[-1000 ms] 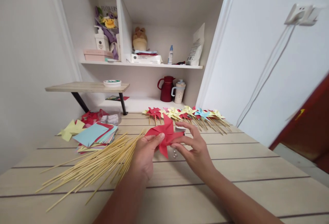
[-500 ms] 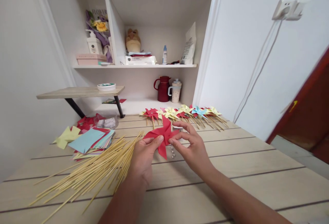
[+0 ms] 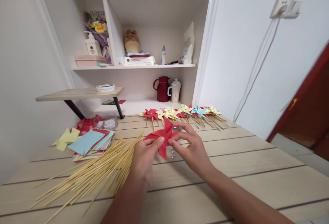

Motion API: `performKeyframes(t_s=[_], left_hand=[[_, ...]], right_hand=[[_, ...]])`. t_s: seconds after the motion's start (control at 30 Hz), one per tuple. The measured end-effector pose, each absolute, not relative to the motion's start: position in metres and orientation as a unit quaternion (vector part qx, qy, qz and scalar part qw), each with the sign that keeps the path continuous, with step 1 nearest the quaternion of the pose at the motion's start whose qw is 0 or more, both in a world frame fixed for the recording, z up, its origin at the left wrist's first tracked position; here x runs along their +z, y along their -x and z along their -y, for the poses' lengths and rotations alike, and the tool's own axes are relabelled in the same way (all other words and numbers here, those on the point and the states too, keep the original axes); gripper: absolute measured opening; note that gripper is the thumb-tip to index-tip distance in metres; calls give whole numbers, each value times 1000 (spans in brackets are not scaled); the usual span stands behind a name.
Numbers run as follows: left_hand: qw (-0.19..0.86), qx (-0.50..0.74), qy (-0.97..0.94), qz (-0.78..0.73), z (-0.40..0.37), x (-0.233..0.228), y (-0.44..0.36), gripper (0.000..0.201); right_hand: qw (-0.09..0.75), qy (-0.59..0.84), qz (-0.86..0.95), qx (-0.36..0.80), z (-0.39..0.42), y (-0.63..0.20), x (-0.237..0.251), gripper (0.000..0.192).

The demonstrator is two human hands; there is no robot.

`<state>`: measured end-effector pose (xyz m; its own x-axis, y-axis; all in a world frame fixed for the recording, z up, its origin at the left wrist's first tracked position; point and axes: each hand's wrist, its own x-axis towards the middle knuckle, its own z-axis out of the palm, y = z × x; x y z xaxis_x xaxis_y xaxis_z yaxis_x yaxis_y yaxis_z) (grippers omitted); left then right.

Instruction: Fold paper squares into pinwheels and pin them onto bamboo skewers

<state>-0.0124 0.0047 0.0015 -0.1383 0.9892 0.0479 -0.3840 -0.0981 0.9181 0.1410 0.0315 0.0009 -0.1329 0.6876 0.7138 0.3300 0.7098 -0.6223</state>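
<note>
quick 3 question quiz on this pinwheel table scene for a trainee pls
1. True or false: both hands hold the red pinwheel.
2. What lies beside the left hand? A) scissors B) loose sticks C) a cup
3. Where is the row of finished pinwheels: nearer the person than the right hand, or beyond it?

Key: 1 true; 2 B; 3 beyond it, toward the shelves.

"FLOWER" — pale capitals on the bouquet wrapper [image 3: 96, 20] on the shelf; other labels too small
</note>
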Motion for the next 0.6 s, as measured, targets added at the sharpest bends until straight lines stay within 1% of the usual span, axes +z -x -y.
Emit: performKeyframes(t_s=[0.17, 0.4, 0.6], left_hand=[[532, 636, -373, -416, -5, 1, 12, 26], [520, 637, -375, -427, -5, 1, 11, 31], [509, 634, -378, -444, -6, -1, 11, 29]], right_hand=[[554, 352, 737, 164, -31, -141, 1, 16], [552, 344, 743, 155, -32, -142, 1, 16], [548, 353, 737, 181, -32, -140, 1, 17]])
